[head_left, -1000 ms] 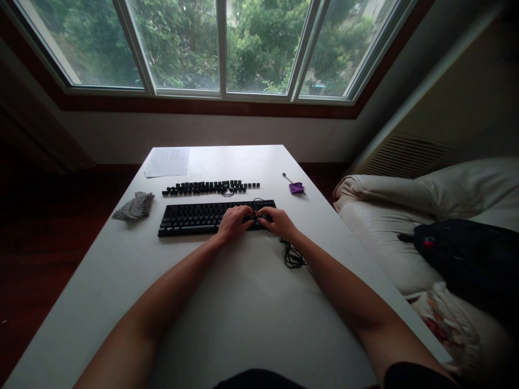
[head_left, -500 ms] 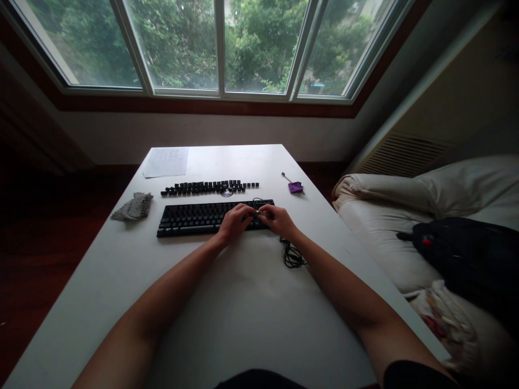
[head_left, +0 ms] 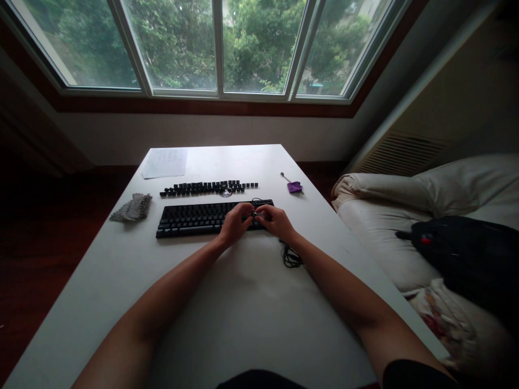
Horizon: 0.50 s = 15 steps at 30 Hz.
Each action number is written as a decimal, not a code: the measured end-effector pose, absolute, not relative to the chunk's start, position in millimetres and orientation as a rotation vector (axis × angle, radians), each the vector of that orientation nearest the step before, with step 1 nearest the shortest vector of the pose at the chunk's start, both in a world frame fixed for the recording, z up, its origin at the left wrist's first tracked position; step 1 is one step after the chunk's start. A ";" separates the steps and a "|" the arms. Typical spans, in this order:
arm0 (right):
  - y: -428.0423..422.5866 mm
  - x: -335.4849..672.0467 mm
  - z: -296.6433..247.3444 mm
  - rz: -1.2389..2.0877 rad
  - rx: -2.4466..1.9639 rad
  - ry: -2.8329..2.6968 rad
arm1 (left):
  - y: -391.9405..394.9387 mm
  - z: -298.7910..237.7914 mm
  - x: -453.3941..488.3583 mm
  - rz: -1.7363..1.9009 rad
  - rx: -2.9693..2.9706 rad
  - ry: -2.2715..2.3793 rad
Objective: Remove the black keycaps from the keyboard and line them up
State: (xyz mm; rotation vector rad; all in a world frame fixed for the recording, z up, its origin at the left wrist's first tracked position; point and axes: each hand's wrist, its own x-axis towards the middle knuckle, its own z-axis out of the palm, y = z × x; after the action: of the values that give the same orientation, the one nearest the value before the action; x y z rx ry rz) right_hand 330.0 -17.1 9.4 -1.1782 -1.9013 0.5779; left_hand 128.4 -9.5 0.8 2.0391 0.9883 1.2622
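A black keyboard (head_left: 188,219) lies lengthwise across the white table (head_left: 239,292). Over its right part, my left hand (head_left: 235,222) and my right hand (head_left: 278,220) meet with bent fingers. Both hands pinch at a small shiny thing between the fingertips, too small to name. My hands hide the keys beneath them. Behind the keyboard, loose black keycaps (head_left: 194,188) are lined up in rows, and a small pale round item (head_left: 226,193) sits at their front edge. A coiled black cable (head_left: 291,256) rests beside my right wrist.
A folded grey cloth (head_left: 132,208) is left of the keyboard, and a paper sheet (head_left: 164,163) lies at the far left corner. On the right are a purple item (head_left: 294,187) and a thin brush-like stick (head_left: 286,177). A pale sofa (head_left: 373,237) with a black bag (head_left: 466,248) adjoins the table.
Both hands stay over the keyboard's right part, their fingertips shifting only slightly. The whole view has moved a little; the things on the table keep their places.
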 end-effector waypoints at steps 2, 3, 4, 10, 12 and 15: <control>-17.4 329.4 9.2 0.547 -1.174 -1.911 | -9.5 -0.5 129.2 1.287 2.041 0.989; -17.7 329.0 9.4 0.536 -1.170 -1.918 | -9.7 -0.9 129.4 1.292 2.044 0.991; -18.0 328.6 9.7 0.526 -1.167 -1.927 | -10.0 -1.1 129.4 1.294 2.049 0.992; -5.6 335.1 11.2 0.462 -1.173 -1.970 | -9.8 1.5 122.2 1.217 2.210 1.209; 8.4 341.9 10.0 0.445 -1.251 -1.950 | -8.9 2.1 118.6 1.119 2.346 1.319; 37.0 351.7 7.3 0.432 -1.367 -1.922 | -8.9 1.5 115.6 0.903 2.544 1.360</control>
State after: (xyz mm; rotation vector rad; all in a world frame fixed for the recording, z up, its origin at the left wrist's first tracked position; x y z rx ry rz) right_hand 351.7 37.0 7.3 -1.3669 -1.9217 0.4317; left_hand 115.6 -8.9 1.5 2.5436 1.3596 0.9026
